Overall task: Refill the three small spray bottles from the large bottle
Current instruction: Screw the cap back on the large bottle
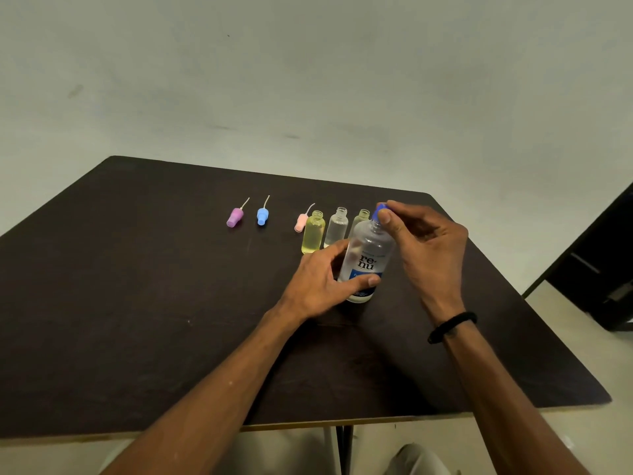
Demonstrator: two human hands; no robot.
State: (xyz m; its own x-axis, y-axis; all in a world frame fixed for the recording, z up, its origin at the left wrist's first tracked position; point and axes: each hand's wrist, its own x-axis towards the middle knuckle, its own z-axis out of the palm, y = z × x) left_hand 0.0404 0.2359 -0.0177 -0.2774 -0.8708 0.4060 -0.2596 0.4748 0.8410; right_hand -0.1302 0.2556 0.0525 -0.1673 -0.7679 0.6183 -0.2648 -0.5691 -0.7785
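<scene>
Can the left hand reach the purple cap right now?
Probably not yet: the left hand grips the big bottle. The purple cap lies in the open on the table, nothing around it, so once freed the hand could likely reach it.

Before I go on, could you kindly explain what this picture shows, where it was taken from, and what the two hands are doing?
There is no machine here: a person works with bare hands, and one wide-angle camera on their head looks forward and down, so the arms reach in from the bottom edge.

On the dark table stand three small open bottles: a yellow bottle, a clear bottle and a third bottle, partly hidden. Their spray tops lie farther left: a purple top, a blue top and a pink top.

The left hand grips the large bottle, which stands on the table. The right hand pinches its blue cap; whether it is opening or closing it, one picture cannot tell.
</scene>
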